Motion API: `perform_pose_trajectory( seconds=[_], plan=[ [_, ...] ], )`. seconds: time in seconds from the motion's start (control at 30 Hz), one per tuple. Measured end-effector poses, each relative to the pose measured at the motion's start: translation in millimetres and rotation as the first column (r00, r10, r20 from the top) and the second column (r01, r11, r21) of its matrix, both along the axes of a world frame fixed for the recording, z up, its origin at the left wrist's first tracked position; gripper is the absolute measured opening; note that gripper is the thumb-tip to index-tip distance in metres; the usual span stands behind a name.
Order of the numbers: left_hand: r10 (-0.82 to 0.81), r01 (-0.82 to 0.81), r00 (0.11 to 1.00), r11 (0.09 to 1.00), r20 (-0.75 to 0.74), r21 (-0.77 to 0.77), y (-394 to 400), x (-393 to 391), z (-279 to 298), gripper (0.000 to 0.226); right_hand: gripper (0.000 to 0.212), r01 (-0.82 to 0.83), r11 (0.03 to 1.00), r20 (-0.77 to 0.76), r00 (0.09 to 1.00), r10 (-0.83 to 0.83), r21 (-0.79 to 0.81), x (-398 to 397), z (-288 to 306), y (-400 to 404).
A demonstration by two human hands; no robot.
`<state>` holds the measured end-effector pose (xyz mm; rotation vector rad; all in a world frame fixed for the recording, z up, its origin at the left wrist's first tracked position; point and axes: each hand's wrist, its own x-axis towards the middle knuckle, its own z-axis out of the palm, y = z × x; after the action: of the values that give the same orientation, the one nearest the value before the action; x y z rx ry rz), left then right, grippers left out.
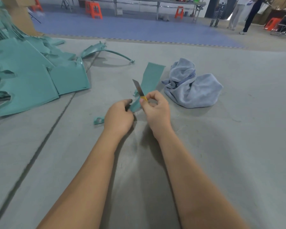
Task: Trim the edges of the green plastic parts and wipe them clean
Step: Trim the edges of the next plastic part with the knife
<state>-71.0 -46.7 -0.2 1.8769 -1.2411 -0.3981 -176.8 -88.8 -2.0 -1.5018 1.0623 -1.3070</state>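
Two bare forearms reached over grey matting. Left hand (118,117) gripped the near end of a flat green plastic strip (151,78); right hand (156,107) pinched a yellow-handled utility knife (139,90), its bare steel blade tilted up against the strip's edge. One small green offcut (98,120) lay just beside the left hand. Right of the strip sat one crumpled grey-blue towel (193,86). Far left, heaped glossy green panels (31,75); one curved piece (106,51) beyond.

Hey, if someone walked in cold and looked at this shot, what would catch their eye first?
Probably the utility knife at centre, pinched in the right hand, blade up beside the green strip that the left hand grips. Then the heap of green parts at left and the crumpled grey cloth at right.
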Motion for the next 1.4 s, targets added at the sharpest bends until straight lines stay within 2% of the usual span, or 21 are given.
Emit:
perform_pose_trajectory(
  seconds=[0.1, 0.17, 0.23, 0.33, 0.4, 0.5, 0.6, 0.67, 0.73, 0.8, 0.83, 0.93, 1.07, 1.2, 1.4],
  plan=[
    [-0.097, 0.099, 0.992, 0.995, 0.077, -0.019, 1.7, -5.1, 8.6, 0.04, 0.022, 0.084, 0.996, -0.01, 0.996, -0.084, 0.011, -5.3, -2.0, -9.4],
    [-0.138, 0.13, 0.953, 0.99, 0.271, 0.05, 3.8, -0.9, 13.0, 0.036, 0.018, 0.13, 0.99, 0.023, 0.991, -0.131, 0.055, -8.3, -1.1, -15.9],
    [-0.111, 0.062, 0.87, 0.991, 0.481, 0.117, 7.5, 9.8, 15.8, 0.028, 0.019, 0.155, 0.984, 0.032, 0.987, -0.158, 0.089, -11.1, 0.2, -21.9],
    [-0.059, -0.049, 0.799, 0.985, 0.599, 0.162, 13.6, 24.3, 14.1, 0.023, 0.022, 0.168, 0.977, 0.052, 0.983, -0.176, 0.13, -11.1, 1.9, -25.4],
    [-0.058, -0.052, 0.804, 0.985, 0.591, 0.166, 14.4, 27.3, 8.4, 0.023, 0.022, 0.169, 0.973, 0.113, 0.976, -0.187, 0.155, -6.4, 4.0, -21.9],
    [0.007, -0.041, 0.882, 0.997, 0.471, 0.062, 10.3, 24.7, 1.3, 0.024, 0.021, 0.176, 0.968, 0.203, 0.956, -0.211, 0.177, -0.8, 7.9, -11.8],
    [0.086, -0.079, 0.936, 0.996, 0.342, -0.034, 5.6, 21.7, -3.0, 0.026, 0.02, 0.14, 0.984, 0.11, 0.982, -0.152, 0.108, -2.1, 8.0, -0.6],
    [0.101, -0.093, 0.944, 0.995, 0.315, -0.038, 4.4, 21.8, -5.3, 0.026, 0.018, 0.045, 0.997, 0.031, 0.998, -0.047, 0.058, -3.4, 5.6, 3.8],
    [0.103, -0.1, 0.954, 0.995, 0.283, -0.024, 4.0, 22.7, -7.0, 0.024, 0.022, -0.059, 0.993, 0.039, 0.998, 0.056, 0.103, -3.1, 4.0, 4.9],
    [0.114, -0.112, 0.962, 0.993, 0.249, -0.022, 4.1, 23.3, -7.6, 0.02, 0.043, -0.107, 0.978, 0.049, 0.994, 0.099, 0.182, -3.4, 4.4, 2.6],
    [0.125, -0.122, 0.966, 0.992, 0.226, -0.029, 4.3, 23.6, -7.3, 0.019, 0.046, -0.114, 0.974, 0.046, 0.993, 0.107, 0.198, -3.6, 4.9, 1.3],
    [0.15, -0.141, 0.979, 0.988, 0.139, -0.069, 4.4, 23.6, -5.0, 0.018, 0.038, -0.162, 0.966, 0.054, 0.986, 0.155, 0.2, -6.8, 4.7, -0.3],
    [0.146, -0.139, 0.978, 0.989, 0.15, -0.057, 5.5, 21.8, -4.0, 0.02, 0.031, -0.277, 0.94, 0.062, 0.961, 0.27, 0.197, -13.1, 6.3, 0.2],
    [0.148, -0.143, 0.977, 0.989, 0.151, -0.045, 4.5, 22.2, -5.1, 0.034, 0.029, -0.359, 0.916, 0.107, 0.932, 0.345, 0.179, -18.4, 6.2, -0.9],
    [0.139, -0.136, 0.978, 0.99, 0.154, -0.029, 4.8, 20.8, -3.0, 0.041, 0.03, -0.361, 0.917, 0.061, 0.932, 0.356, 0.168, -19.7, 4.2, -4.1]
  ],
)
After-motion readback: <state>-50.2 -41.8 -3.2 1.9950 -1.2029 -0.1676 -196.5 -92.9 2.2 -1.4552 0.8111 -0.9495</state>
